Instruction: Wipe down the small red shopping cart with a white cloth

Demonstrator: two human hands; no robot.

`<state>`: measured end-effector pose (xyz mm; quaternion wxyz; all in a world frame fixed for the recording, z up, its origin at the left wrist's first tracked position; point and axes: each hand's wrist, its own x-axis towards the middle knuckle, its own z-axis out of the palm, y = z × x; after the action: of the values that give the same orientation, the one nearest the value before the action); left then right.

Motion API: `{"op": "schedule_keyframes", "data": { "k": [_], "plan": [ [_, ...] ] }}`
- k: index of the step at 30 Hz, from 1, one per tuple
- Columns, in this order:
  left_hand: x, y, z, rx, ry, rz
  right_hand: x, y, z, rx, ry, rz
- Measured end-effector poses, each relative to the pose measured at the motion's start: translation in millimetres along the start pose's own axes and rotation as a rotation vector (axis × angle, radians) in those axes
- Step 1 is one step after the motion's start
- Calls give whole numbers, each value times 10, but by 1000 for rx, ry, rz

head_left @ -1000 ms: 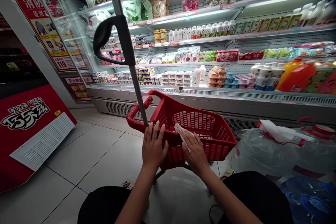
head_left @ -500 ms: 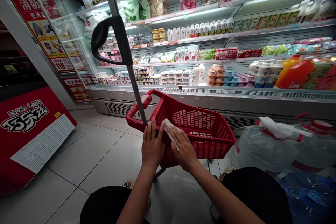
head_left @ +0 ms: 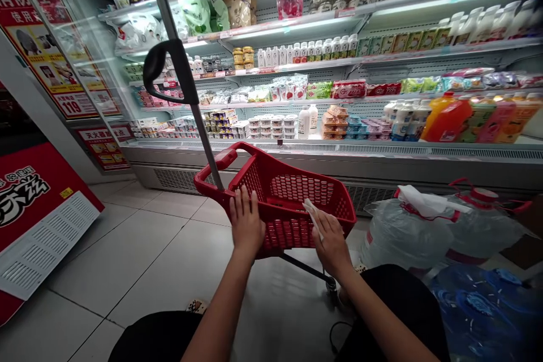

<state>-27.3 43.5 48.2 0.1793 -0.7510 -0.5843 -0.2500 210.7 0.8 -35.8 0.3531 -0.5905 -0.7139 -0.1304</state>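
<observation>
A red plastic basket cart [head_left: 292,232] stands in front of me, with a grey pole [head_left: 206,141] and a black handle [head_left: 184,73] rising at its left end. My left hand [head_left: 246,223] lies with fingers spread against the near side of the basket, toward the pole, and holds nothing. On the same side, farther right, my right hand [head_left: 331,240] presses a white cloth or tissue [head_left: 313,214] against the rim. The cloth is partly hidden under its fingers. Inside the basket a red divider [head_left: 246,174] shows near the pole end.
Behind the cart runs a lit refrigerated shelf unit [head_left: 297,147] with bottles and packets. Wrapped water jugs [head_left: 407,232] and a blue water jug [head_left: 479,305] stand at right. A red freezer [head_left: 46,226] is at left; tiled floor [head_left: 156,249] lies below.
My right hand has slid right along the basket's near side with the cloth, away from my left hand. My left hand remains on the basket. The view has shifted to the right.
</observation>
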Motion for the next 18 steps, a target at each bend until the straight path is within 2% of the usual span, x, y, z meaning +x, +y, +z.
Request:
{"op": "schedule_keyframes", "data": {
  "k": [3,5,7,9,13,18],
  "plan": [
    [-92,353,263,-98,-55,117,76,-177,129,-2,17,-31],
    [-166,457,396,-103,-31,99,87,-231,164,-1,10,-67],
    [-216,418,458,-84,-19,107,72,-227,149,4,-4,-97],
    [-238,290,453,-69,-25,149,39,-169,93,8,-20,-97],
    [-241,62,373,-66,-30,202,-68,78,-86,1,-44,-44],
    [-223,-36,350,-90,-26,197,-162,328,-293,-1,-106,5]
  ]
}}
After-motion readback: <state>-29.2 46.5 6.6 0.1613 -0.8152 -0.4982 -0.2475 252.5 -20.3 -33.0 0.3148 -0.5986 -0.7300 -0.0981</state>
